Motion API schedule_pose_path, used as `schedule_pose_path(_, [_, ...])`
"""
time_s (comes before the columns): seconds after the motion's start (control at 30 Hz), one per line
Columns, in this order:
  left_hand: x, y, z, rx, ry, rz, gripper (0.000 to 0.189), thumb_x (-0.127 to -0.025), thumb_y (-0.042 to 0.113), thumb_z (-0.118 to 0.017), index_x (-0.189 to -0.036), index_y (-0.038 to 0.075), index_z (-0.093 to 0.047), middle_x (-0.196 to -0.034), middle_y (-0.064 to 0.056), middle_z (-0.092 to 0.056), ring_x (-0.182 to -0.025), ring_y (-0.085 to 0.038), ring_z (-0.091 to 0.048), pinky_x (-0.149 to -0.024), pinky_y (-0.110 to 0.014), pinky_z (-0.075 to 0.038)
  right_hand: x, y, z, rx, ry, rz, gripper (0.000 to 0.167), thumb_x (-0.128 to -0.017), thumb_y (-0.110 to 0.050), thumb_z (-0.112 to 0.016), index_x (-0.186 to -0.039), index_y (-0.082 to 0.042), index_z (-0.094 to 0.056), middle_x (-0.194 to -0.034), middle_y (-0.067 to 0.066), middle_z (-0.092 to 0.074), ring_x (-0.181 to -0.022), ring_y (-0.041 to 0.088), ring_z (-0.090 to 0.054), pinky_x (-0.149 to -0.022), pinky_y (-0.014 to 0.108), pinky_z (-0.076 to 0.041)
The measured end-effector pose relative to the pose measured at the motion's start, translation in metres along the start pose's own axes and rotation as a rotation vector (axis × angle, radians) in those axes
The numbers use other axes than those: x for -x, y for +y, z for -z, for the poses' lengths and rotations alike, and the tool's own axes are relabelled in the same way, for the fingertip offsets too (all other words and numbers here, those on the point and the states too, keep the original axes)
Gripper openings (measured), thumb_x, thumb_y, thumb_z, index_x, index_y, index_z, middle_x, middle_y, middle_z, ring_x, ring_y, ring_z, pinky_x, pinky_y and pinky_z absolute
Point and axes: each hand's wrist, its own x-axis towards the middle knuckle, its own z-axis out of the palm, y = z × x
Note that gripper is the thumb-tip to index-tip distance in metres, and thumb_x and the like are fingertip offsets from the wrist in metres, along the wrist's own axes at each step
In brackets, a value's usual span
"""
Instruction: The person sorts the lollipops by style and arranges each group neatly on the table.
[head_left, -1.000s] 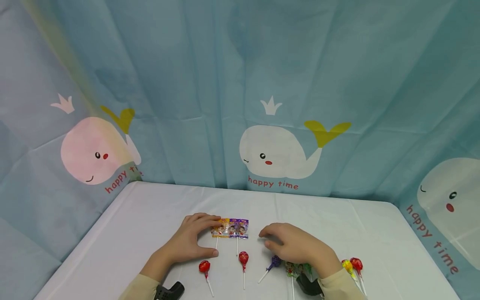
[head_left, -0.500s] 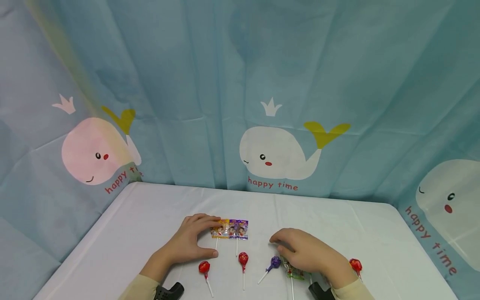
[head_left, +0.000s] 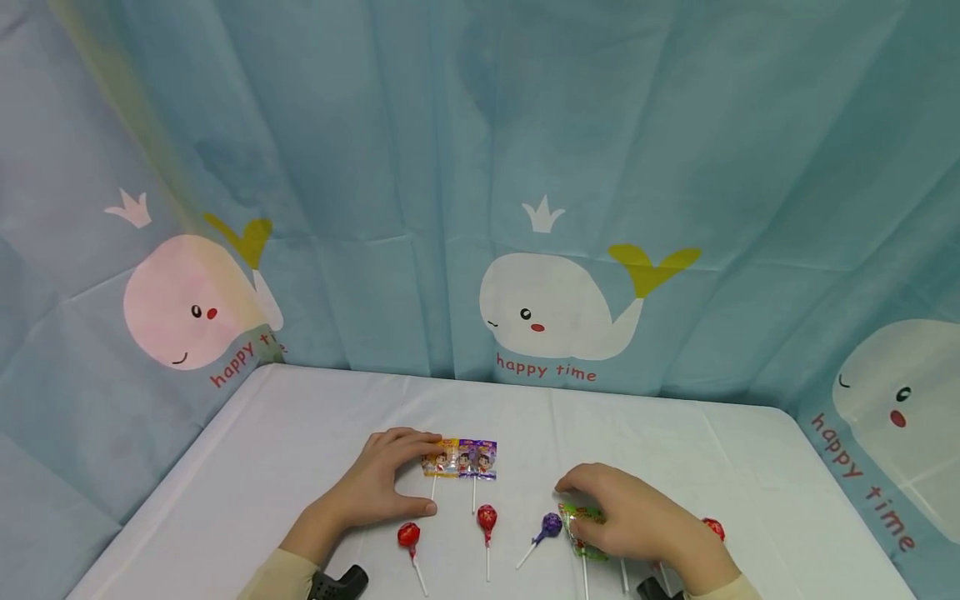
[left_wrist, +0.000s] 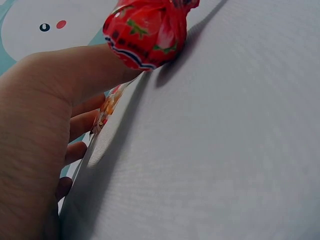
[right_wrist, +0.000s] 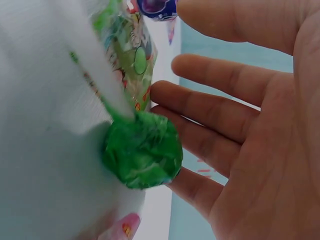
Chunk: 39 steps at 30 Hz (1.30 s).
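My left hand (head_left: pixel 386 479) rests on the table, its fingertips on the orange flat-wrapped lollipop (head_left: pixel 448 467). Against that one lies a purple flat-wrapped lollipop (head_left: pixel 486 455). A red round lollipop (left_wrist: pixel 145 35) is close by the left thumb, and another red one (head_left: pixel 487 517) lies further right. My right hand (head_left: pixel 633 517) hovers, fingers relaxed and spread, over a green flat-wrapped lollipop (head_left: pixel 576 512), partly covering it. A green round lollipop (right_wrist: pixel 145 150) sits under the right palm, hidden from the head view. Left of the right hand lies a purple round lollipop (head_left: pixel 551 525).
Beyond the right wrist, a red lollipop (head_left: pixel 715 527) peeks out. Both wrists carry a black strapped device (head_left: pixel 341 582). The white table (head_left: pixel 315 417) ends at a blue curtain (head_left: pixel 420 167) printed with whales.
My right hand has shifted right and slightly nearer, over the green flat-wrapped lollipop, and now hides the yellow lollipop at the right. The left hand stays where it was.
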Motion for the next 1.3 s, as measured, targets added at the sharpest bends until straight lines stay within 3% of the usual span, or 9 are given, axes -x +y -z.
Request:
schedule_pose_path(0.3, [0.001,0.001,0.002,-0.004,-0.003,0.005,0.076,-0.079,0.064,-0.091,-0.146,0.034,-0.069,-0.158,0.013,-0.056,-0.147,-0.025,-0.043,-0.114,-0.063,-0.035,0.011,0.004,-0.002,0.021,-0.015,0.001,0.04,-0.095,-0.039,-0.082,-0.131,-0.023,-0.072,-0.133,-0.015,-0.066,-0.128,0.014,-0.062,-0.112,0.048,-0.052])
schedule_pose_path(0.47, [0.001,-0.001,0.001,-0.002,-0.006,0.01,0.076,-0.08,0.066,-0.09,-0.147,0.037,-0.068,-0.158,0.014,-0.055,-0.147,-0.025,-0.043,-0.113,-0.063,-0.035,0.018,0.004,-0.003,0.038,0.012,0.025,0.039,-0.095,-0.033,-0.081,-0.132,-0.025,-0.072,-0.134,-0.015,-0.065,-0.13,0.017,-0.061,-0.113,0.048,-0.052])
schedule_pose_path(0.63, [0.001,-0.003,0.0,-0.009,-0.01,0.014,0.076,-0.08,0.067,-0.089,-0.147,0.038,-0.068,-0.158,0.015,-0.055,-0.147,-0.024,-0.043,-0.113,-0.063,-0.035,0.025,0.005,-0.007,0.077,0.022,0.047,0.048,-0.089,-0.026,-0.084,-0.135,-0.026,-0.072,-0.136,-0.017,-0.064,-0.132,0.016,-0.061,-0.112,0.046,-0.052])
schedule_pose_path(0.87, [0.001,-0.003,-0.001,-0.012,-0.013,0.016,0.076,-0.08,0.068,-0.089,-0.146,0.039,-0.068,-0.158,0.016,-0.055,-0.147,-0.025,-0.043,-0.113,-0.063,-0.036,0.032,0.004,-0.011,0.093,0.021,0.028,0.056,-0.087,-0.028,-0.088,-0.14,-0.027,-0.072,-0.138,-0.018,-0.062,-0.13,0.015,-0.06,-0.111,0.046,-0.053])
schedule_pose_path(1.3, [-0.001,-0.005,-0.002,-0.007,0.001,-0.01,0.075,-0.08,0.068,-0.089,-0.146,0.039,-0.068,-0.157,0.016,-0.056,-0.146,-0.024,-0.044,-0.112,-0.062,-0.035,0.033,0.004,-0.014,0.154,0.094,0.104,0.048,-0.089,-0.027,-0.088,-0.135,-0.026,-0.075,-0.128,-0.02,-0.064,-0.119,0.009,-0.061,-0.104,0.042,-0.056])
